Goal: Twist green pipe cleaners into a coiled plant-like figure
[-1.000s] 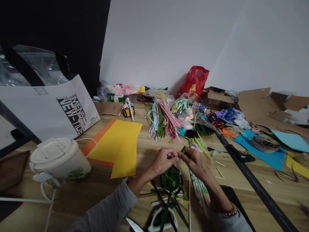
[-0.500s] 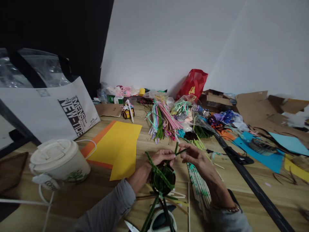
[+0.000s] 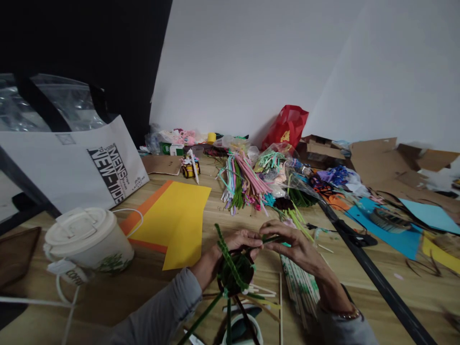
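Note:
A rounded craft piece of dark green and brown pipe cleaners (image 3: 235, 274) hangs below my hands. One bright green fuzzy stem stands up across it, and several long stems trail down toward me. The fingers of my left hand (image 3: 241, 242) are closed at the top of the piece. My right hand (image 3: 291, 242) pinches a green pipe cleaner (image 3: 273, 240) that runs across from the left fingertips. Both sets of fingertips nearly meet. Beneath the piece lie scissors with pale handles (image 3: 259, 330), partly covered by the stems.
Wooden sticks in a green-patterned wrapper (image 3: 298, 287) lie by my right wrist. Yellow paper (image 3: 179, 215) and a lidded white cup (image 3: 89, 239) are on the left. Bundled pipe cleaners (image 3: 247, 179) lie ahead. A black strip (image 3: 377, 266) crosses the right side, near blue sheets (image 3: 395, 235).
The craft piece has swung slightly left and its trailing stems have spread. My right fingers have folded the upright green stem end down toward the right, so it now lies flatter.

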{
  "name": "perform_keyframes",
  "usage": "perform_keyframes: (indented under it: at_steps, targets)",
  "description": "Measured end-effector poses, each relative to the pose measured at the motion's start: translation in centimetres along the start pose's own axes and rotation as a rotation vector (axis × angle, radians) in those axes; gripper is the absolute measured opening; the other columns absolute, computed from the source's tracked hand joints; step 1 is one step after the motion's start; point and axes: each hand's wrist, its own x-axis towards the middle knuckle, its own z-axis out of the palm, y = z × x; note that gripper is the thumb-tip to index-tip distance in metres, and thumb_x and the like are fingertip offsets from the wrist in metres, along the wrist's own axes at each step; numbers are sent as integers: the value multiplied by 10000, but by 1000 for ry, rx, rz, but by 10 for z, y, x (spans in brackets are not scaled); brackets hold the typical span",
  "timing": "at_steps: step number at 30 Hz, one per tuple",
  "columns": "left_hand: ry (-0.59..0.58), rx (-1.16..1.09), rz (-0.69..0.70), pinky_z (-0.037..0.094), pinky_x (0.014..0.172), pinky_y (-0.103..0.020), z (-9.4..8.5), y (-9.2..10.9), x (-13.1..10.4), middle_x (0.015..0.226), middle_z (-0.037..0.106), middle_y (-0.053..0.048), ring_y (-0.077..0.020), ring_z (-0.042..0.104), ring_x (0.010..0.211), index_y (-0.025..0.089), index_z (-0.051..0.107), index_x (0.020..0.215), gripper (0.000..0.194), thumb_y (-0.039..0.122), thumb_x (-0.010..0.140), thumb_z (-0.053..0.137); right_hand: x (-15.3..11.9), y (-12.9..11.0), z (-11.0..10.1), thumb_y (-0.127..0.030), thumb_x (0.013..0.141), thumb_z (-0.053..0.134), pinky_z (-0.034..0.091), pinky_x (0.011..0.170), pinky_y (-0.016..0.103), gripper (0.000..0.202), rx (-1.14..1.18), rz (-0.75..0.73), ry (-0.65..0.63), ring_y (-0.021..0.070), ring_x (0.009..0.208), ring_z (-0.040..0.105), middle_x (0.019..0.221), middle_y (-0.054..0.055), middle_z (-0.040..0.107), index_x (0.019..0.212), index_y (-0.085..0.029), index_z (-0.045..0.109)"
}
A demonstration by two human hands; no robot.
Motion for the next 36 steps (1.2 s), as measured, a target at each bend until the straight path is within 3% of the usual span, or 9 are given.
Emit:
perform_keyframes:
  at_steps: [5,12,17,22,27,32,36]
  targets:
    - [-17,-14,31,238,402,-206,-8,-6,3,524,491,61,-42,373,391,128,615,850,310,376,690,710,2,-3,-1,-310,831,643,428,901,335,151,-125,-48,-13,216,1042,563,1079,73,617,954,-246,702]
    - [4,0,-16,248,408,-210,-4,-2,-3,530,489,64,-45,365,401,139,620,821,315,397,669,716,3,-7,2,-331,863,590,433,834,320,148,-182,-14,-51,205,924,590,966,69,633,869,-226,693]
    - [43,149,31,247,417,-212,-5,0,0,537,522,48,-53,397,406,144,601,728,309,423,654,712,2,-9,3,-350,878,539,443,726,308,174,-266,43,-41,200,778,594,814,49,656,851,-222,654]
    - [111,276,119,283,458,-199,-6,-1,5,599,576,24,-63,451,461,135,610,762,349,467,679,681,0,-6,2,-305,888,496,409,638,281,163,-437,83,-41,185,701,569,767,36,648,831,-217,621]
    - [179,395,191,300,498,-194,1,1,5,604,594,15,-64,441,490,133,592,731,304,418,677,683,-2,-3,2,-306,887,474,372,584,277,186,-547,159,-30,183,645,551,685,34,624,795,-203,598]
    - [334,553,273,318,523,-201,15,-2,6,558,563,16,-101,490,537,139,588,690,131,268,708,602,1,-2,7,-317,829,522,322,502,256,187,-507,256,47,161,558,512,584,6,578,709,-197,599]
    - [408,543,315,349,563,-211,18,-5,9,576,561,16,-110,504,565,144,589,697,112,252,728,583,4,7,10,-345,791,552,300,467,240,196,-288,307,154,129,500,446,531,-28,500,682,-187,597]
